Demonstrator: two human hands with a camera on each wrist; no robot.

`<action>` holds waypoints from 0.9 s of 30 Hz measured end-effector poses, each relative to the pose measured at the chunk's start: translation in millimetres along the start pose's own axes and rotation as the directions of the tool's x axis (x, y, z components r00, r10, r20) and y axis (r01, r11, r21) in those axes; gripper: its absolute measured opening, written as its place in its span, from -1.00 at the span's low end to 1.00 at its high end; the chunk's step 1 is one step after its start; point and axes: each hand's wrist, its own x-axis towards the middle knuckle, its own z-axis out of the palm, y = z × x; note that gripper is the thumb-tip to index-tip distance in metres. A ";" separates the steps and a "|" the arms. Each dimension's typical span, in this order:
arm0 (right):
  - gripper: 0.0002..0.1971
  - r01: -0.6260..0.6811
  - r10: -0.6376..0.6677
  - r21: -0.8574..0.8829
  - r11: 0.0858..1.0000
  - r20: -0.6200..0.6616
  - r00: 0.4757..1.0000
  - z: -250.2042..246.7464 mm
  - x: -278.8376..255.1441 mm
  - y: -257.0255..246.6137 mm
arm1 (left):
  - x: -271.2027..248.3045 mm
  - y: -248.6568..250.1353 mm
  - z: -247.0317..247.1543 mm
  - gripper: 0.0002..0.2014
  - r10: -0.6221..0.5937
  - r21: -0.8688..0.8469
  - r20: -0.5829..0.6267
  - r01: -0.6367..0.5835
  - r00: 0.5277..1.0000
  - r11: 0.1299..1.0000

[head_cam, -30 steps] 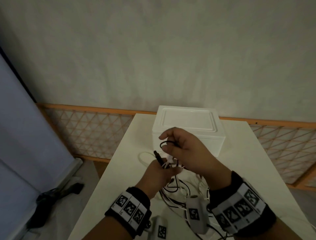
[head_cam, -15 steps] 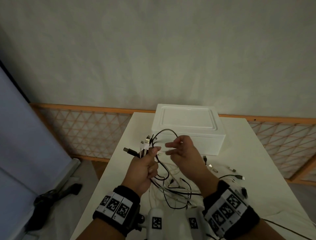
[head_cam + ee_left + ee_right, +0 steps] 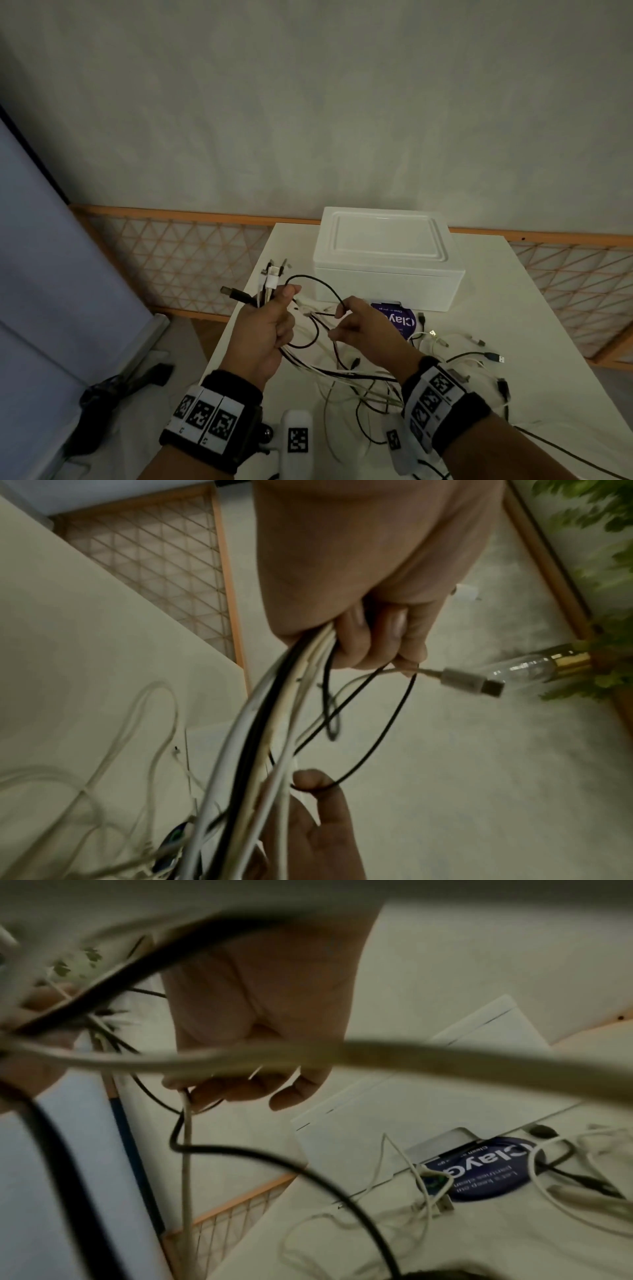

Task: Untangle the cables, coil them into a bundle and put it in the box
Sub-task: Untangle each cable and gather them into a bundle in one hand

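The cables point(image 3: 346, 370), thin round cords in black and white with small stiff plugs, are partly lifted above the surface point(image 3: 513, 308) and partly lie spread on it in loose crossing loops. The left hand point(image 3: 263, 329) is closed in a fist around a bunch of cable ends, whose plugs stand up above the knuckles. The right hand point(image 3: 363, 329) pinches a thin black cable point(image 3: 325, 286) that arches between the two hands; it seems to hold a pale cord too, but the wrist view is blurred there.

I judge that the untangling step is in hand. The next move calls for drawing this black loop free of the others without tightening a knot.

The box point(image 3: 387, 260), white, smooth and rectangular, stands behind the hands with its lid closed. A round purple label point(image 3: 400, 322) lies just before it.
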 end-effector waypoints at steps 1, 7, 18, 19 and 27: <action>-0.71 0.001 0.000 0.048 0.999 -0.028 1.000 -2.1 0.1 0.0 | 1.6 1.2 -3.5 -0.87 0.000 -0.016 -0.013 -0.001 1.000 1.000; -0.74 0.035 0.010 0.355 0.934 -0.124 0.992 -17.1 2.1 -3.2 | 9.8 6.1 -17.1 -0.80 0.035 -0.075 -0.078 -0.041 0.996 0.996; -0.84 0.237 -0.196 -0.527 0.816 0.133 0.972 -24.8 -6.2 -7.6 | 5.2 8.1 -12.3 -0.88 0.065 -0.029 -0.151 -0.070 0.986 0.997; -0.82 0.209 -0.157 -0.618 0.758 0.138 0.978 -25.7 -4.3 -3.0 | 5.9 10.4 -13.7 -0.87 0.071 -0.046 -0.166 -0.080 0.984 0.996; -0.76 -0.174 0.289 -0.698 0.695 0.050 0.956 -60.9 -30.0 79.9 | 10.8 53.7 -48.0 -0.87 0.150 -0.169 -0.327 -0.214 0.933 0.962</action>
